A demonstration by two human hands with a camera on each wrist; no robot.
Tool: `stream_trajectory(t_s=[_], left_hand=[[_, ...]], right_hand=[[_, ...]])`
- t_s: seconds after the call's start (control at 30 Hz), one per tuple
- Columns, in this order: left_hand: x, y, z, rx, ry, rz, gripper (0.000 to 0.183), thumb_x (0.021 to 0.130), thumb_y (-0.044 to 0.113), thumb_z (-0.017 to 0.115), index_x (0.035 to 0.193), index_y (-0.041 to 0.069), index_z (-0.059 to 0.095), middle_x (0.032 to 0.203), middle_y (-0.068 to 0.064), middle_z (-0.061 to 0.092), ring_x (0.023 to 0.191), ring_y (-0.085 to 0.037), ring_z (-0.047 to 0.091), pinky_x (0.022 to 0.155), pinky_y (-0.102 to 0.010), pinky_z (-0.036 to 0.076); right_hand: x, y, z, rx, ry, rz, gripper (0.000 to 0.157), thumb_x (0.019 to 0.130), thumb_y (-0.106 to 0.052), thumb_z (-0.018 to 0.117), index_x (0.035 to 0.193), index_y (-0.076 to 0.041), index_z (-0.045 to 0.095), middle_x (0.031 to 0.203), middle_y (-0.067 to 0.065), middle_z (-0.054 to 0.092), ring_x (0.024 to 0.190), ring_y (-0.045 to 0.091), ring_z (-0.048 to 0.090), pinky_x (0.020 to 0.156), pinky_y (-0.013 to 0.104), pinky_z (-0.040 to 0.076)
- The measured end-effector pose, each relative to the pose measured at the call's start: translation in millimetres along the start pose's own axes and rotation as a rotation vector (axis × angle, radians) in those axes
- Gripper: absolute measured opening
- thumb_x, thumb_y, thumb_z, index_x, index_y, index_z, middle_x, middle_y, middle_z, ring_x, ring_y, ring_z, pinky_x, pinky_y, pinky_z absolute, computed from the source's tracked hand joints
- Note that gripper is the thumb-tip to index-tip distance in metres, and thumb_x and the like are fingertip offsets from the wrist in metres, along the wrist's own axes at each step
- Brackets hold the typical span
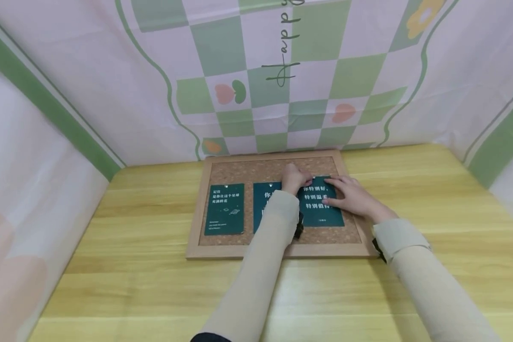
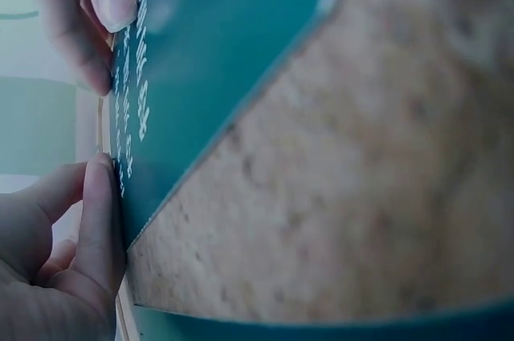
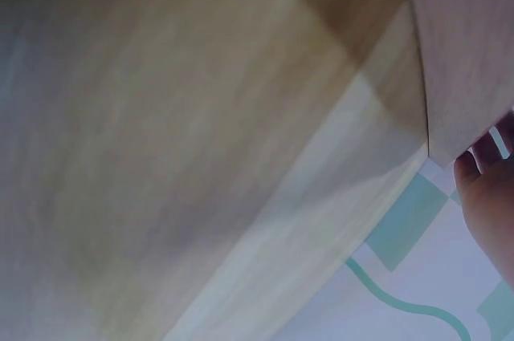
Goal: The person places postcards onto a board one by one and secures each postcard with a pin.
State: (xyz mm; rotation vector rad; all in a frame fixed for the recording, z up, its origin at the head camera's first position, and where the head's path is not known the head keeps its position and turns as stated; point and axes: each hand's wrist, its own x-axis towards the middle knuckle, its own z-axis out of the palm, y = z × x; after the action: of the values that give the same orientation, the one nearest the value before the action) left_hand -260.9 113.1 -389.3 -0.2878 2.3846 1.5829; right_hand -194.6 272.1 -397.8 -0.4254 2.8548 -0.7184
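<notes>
A cork board (image 1: pixel 273 168) in a light wooden frame lies on the table, with three dark green cards on it. My left hand (image 1: pixel 294 178) pinches the top edge of the right-hand card (image 1: pixel 322 216), near a small bright spot. In the left wrist view, the thumb and fingers of the left hand (image 2: pixel 68 249) meet at that card's edge. My right hand (image 1: pixel 355 197) rests on the card's right side with fingers spread. The middle card (image 1: pixel 261 209) is partly covered by my left sleeve. The left-hand card (image 1: pixel 224 213) lies flat, with a small fastener at its top.
The wood-grain table (image 1: pixel 124 266) extends around the board. Behind it rises a checkered cloth (image 1: pixel 269 85) with green and white squares, and the board's far edge lies close to it. The board's wooden frame (image 3: pixel 466 44) shows in the right wrist view.
</notes>
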Motion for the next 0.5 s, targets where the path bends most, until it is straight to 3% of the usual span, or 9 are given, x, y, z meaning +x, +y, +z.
stream_trajectory(t_s=[0.2, 0.37, 0.5], left_hand=[[1.5, 0.9, 2.7, 0.026, 0.018, 0.001, 0.011, 0.083, 0.012, 0.074, 0.077, 0.002, 0.075, 0.064, -0.008, 0.07, 0.044, -0.007, 0.052, 0.045, -0.015, 0.041], [-0.2, 2.0, 3.5, 0.068, 0.037, 0.013, 0.013, 0.083, 0.014, 0.074, 0.075, 0.003, 0.075, 0.052, 0.0, 0.057, 0.043, -0.006, 0.051, 0.043, -0.013, 0.039], [0.2, 0.2, 2.9, 0.063, 0.035, 0.013, 0.013, 0.083, 0.014, 0.074, 0.076, 0.003, 0.075, 0.056, -0.004, 0.064, 0.043, -0.006, 0.051, 0.044, -0.014, 0.04]], right_hand=[[0.5, 0.9, -1.2, -0.001, 0.003, -0.003, 0.071, 0.092, -0.035, 0.063, 0.144, 0.005, 0.035, 0.149, 0.032, 0.027, 0.135, 0.051, 0.022, 0.109, 0.064, 0.023], [0.3, 0.5, -1.2, -0.006, 0.007, -0.007, 0.07, 0.091, -0.033, 0.063, 0.143, 0.005, 0.036, 0.149, 0.032, 0.027, 0.134, 0.051, 0.023, 0.109, 0.063, 0.023], [0.5, 0.4, 0.0, -0.008, 0.005, -0.009, 0.07, 0.091, -0.033, 0.063, 0.143, 0.005, 0.036, 0.149, 0.032, 0.027, 0.134, 0.051, 0.024, 0.109, 0.063, 0.023]])
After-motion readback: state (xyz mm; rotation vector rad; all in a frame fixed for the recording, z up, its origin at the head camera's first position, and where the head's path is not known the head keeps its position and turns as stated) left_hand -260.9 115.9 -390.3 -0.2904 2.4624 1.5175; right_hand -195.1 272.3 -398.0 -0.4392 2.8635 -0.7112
